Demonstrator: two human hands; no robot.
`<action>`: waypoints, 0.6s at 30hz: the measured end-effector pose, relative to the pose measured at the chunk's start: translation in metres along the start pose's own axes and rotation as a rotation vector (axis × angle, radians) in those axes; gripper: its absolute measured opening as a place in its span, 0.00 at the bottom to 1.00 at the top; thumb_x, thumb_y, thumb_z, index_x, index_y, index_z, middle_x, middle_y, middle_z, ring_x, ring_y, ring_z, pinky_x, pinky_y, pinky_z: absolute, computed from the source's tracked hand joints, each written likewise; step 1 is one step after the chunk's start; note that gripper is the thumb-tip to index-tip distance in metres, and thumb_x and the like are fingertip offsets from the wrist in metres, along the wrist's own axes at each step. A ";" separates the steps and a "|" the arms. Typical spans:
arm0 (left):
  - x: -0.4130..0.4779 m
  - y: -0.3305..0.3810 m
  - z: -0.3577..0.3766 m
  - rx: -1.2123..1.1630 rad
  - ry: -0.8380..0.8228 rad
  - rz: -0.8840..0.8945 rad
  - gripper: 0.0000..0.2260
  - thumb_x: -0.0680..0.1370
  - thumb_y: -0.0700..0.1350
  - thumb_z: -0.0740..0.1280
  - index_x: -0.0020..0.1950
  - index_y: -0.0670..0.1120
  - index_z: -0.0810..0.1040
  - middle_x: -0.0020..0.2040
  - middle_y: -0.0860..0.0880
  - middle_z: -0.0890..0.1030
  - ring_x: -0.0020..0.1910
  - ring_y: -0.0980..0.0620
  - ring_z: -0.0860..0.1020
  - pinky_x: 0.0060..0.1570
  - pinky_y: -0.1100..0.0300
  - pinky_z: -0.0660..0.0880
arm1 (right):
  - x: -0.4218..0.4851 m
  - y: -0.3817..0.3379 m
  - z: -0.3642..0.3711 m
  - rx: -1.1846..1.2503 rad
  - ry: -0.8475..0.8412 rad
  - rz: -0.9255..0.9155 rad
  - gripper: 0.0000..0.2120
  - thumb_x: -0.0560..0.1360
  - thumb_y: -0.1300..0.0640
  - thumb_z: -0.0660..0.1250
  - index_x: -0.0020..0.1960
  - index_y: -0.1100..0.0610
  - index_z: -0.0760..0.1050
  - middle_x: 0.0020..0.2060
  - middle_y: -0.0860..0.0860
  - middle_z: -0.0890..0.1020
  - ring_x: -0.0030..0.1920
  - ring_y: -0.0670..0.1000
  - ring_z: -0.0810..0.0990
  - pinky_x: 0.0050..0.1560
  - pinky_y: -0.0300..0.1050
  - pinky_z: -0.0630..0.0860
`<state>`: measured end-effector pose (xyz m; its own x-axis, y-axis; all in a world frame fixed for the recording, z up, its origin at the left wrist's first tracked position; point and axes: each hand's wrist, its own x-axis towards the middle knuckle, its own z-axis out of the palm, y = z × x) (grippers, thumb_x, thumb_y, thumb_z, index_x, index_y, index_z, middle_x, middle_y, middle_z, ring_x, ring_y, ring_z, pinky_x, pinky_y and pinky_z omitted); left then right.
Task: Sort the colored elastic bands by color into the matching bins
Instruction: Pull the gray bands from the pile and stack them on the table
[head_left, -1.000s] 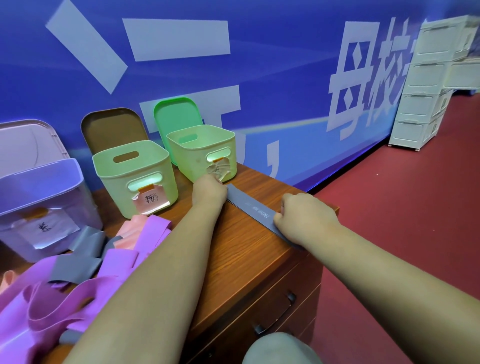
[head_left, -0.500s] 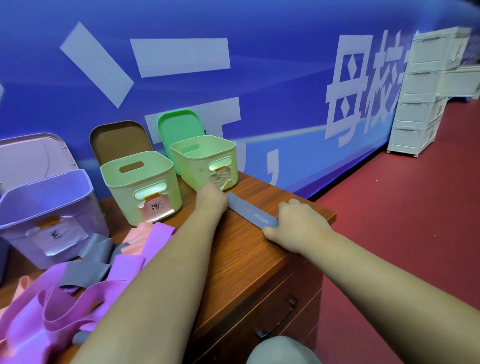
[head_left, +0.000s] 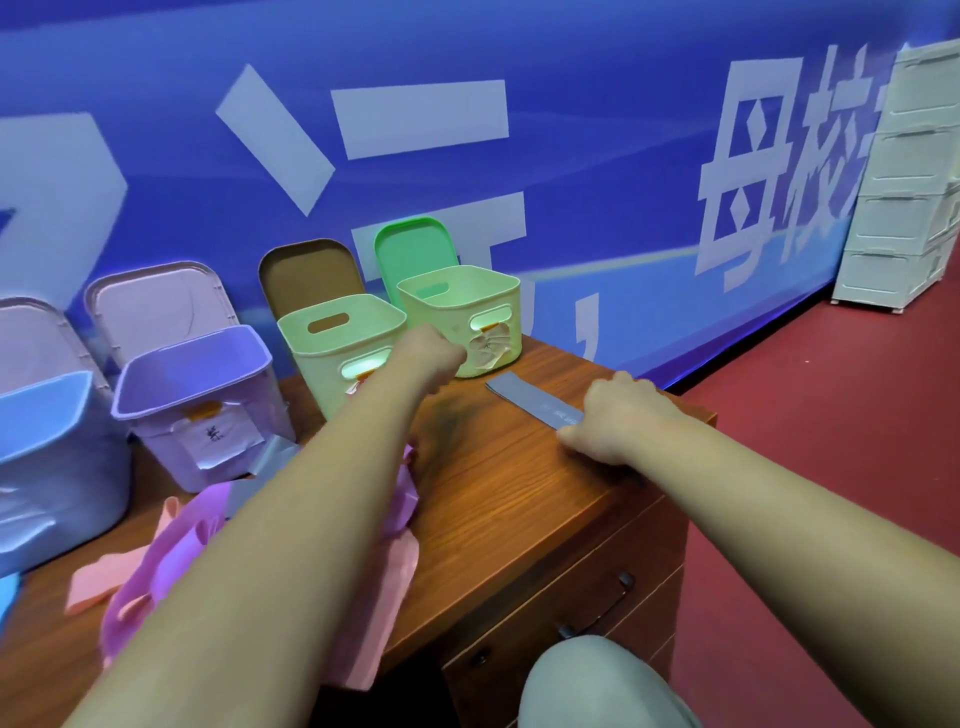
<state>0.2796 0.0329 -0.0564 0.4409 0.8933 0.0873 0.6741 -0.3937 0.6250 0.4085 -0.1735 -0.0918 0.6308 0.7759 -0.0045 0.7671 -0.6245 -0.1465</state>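
Left hand (head_left: 434, 353) is balled up at 12 o'clock, hovering just in front of the two green bins, and nothing shows in it as far as I can see. Right hand (head_left: 618, 415) sits at 1 o'clock, fingers curled down on the near end of the grey band (head_left: 530, 402), gripping it by the desk (head_left: 519, 509) edge. That band lies flat on the wood, its far end just beside the right green bin (head_left: 498, 301).

So I reckon I'm partway through one grey band, with the tangled pile (head_left: 156, 571) of purple, pink and grey at 8 o'clock not yet sorted. Next up, I think: lift the strip and drop it into whichever bin is meant for grey.

Trouble is, I can't tell which one that is. The paper label (head_left: 485, 351) on the right bin is crumpled, my forearm covers the one on the left green bin (head_left: 311, 374), and the scribble on the purple bin (head_left: 150, 441) is too small to read. My right fingertips are tucked out of sight, the blue bin (head_left: 52, 467) at 9 o'clock is cut off, and I can't see down into any bin
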 end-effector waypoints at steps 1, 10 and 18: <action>-0.006 -0.005 -0.012 -0.039 0.001 0.001 0.09 0.78 0.42 0.66 0.52 0.37 0.83 0.48 0.37 0.86 0.48 0.38 0.87 0.50 0.44 0.86 | -0.002 -0.008 -0.001 0.020 0.032 -0.022 0.35 0.77 0.34 0.66 0.73 0.58 0.72 0.67 0.59 0.73 0.68 0.63 0.73 0.64 0.57 0.74; -0.075 -0.084 -0.111 -0.147 0.060 -0.015 0.07 0.78 0.46 0.70 0.48 0.43 0.86 0.44 0.46 0.88 0.41 0.44 0.85 0.39 0.52 0.80 | -0.034 -0.117 0.005 0.178 0.095 -0.364 0.20 0.77 0.42 0.65 0.59 0.56 0.82 0.59 0.59 0.78 0.61 0.62 0.79 0.62 0.55 0.79; -0.123 -0.173 -0.141 0.122 0.183 0.015 0.06 0.76 0.42 0.70 0.46 0.50 0.86 0.46 0.54 0.86 0.48 0.52 0.83 0.43 0.62 0.75 | -0.043 -0.189 0.022 0.265 0.166 -0.623 0.10 0.76 0.49 0.67 0.47 0.54 0.83 0.53 0.56 0.79 0.52 0.56 0.78 0.52 0.45 0.74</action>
<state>0.0250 0.0216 -0.0659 0.3440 0.9070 0.2428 0.7400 -0.4210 0.5246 0.2337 -0.0865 -0.0851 0.1080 0.9457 0.3067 0.9509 -0.0082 -0.3095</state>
